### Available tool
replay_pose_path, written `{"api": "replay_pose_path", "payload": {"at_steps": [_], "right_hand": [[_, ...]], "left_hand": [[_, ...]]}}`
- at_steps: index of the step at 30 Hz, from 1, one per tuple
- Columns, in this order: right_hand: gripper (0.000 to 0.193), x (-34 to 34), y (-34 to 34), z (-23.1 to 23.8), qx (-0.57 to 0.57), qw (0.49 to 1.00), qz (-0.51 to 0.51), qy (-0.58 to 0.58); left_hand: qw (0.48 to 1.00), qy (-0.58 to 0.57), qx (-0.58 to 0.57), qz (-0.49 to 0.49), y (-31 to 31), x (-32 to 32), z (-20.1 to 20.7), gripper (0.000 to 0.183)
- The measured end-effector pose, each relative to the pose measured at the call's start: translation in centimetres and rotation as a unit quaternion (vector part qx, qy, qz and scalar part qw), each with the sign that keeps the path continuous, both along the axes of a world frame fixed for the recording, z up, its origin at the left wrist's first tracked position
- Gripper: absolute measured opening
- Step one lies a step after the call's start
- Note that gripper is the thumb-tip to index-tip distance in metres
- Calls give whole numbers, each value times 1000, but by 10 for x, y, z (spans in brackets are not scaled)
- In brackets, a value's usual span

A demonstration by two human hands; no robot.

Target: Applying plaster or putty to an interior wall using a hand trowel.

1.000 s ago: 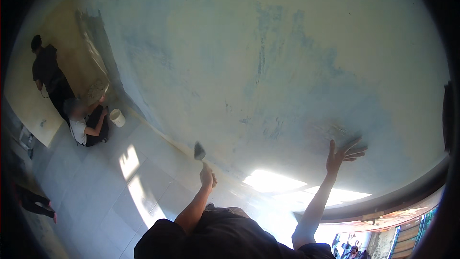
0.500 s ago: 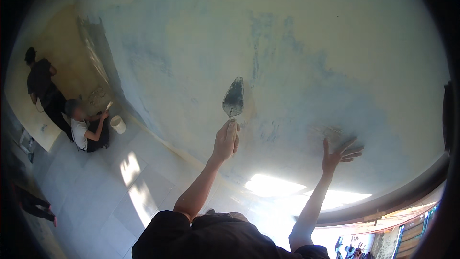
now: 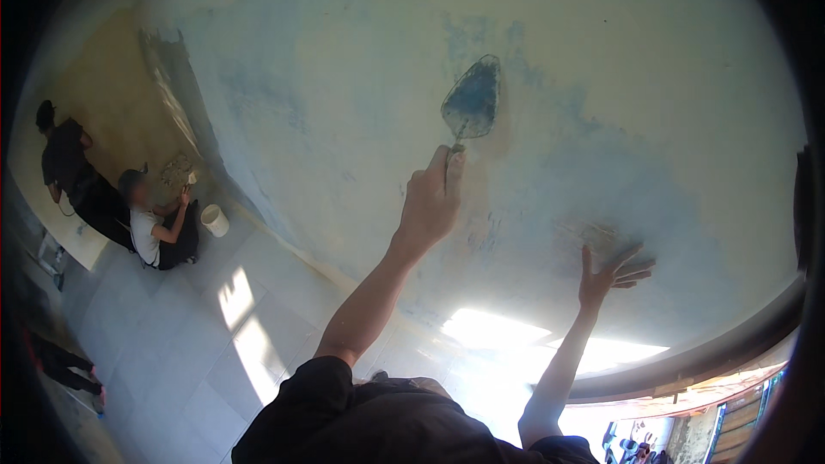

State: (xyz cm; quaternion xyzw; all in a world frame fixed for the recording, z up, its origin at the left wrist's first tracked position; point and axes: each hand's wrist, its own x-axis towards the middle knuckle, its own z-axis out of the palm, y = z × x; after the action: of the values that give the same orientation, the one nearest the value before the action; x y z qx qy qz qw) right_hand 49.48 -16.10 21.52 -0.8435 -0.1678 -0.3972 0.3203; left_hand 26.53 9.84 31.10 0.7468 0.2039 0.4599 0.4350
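Note:
My left hand (image 3: 431,198) is wrapped round the handle of a pointing trowel (image 3: 473,99). Its leaf-shaped grey blade points up and lies close over the wall; whether it touches cannot be told. Pale plaster with patchy blue areas covers the wall (image 3: 361,112) in front of me. Lower on the right, my right hand (image 3: 614,273) rests with spread fingers against the wall, beside a rough, scratched patch (image 3: 589,232).
At the left, one person (image 3: 73,172) stands by a brownish wall and another (image 3: 159,219) sits on the tiled floor (image 3: 198,326) with a tool. Near them stands a white bucket (image 3: 214,221). A third person's legs (image 3: 69,365) show at lower left. Sunlit openings lie lower right.
My left hand has moved up and to the right with the trowel, whose blade now tilts rightward. My right hand stays nearly where it was. The seated person's tool has shifted slightly.

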Motion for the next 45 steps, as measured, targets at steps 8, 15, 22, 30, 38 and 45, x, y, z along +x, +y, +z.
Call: {"api": "replay_pose_path", "payload": {"at_steps": [8, 15, 22, 30, 38, 45], "right_hand": [[112, 0, 3, 0, 1, 1000, 1, 0], [111, 3, -2, -3, -13, 1000, -5, -3], [112, 3, 2, 1, 0, 1000, -10, -7], [113, 6, 2, 2, 6, 1000, -6, -19], [114, 1, 0, 0, 9, 1000, -12, -19], [113, 2, 4, 4, 1, 1000, -16, -21]], "left_hand": [[997, -28, 57, 44, 9, 21, 31, 41], [998, 57, -36, 1, 10, -1, 35, 43], [996, 83, -24, 8, 14, -7, 40, 45], [996, 87, 7, 33, 15, -10, 50, 46], [991, 99, 53, 66, 13, -7, 68, 44], [986, 137, 39, 85, 16, -17, 71, 52]]}}
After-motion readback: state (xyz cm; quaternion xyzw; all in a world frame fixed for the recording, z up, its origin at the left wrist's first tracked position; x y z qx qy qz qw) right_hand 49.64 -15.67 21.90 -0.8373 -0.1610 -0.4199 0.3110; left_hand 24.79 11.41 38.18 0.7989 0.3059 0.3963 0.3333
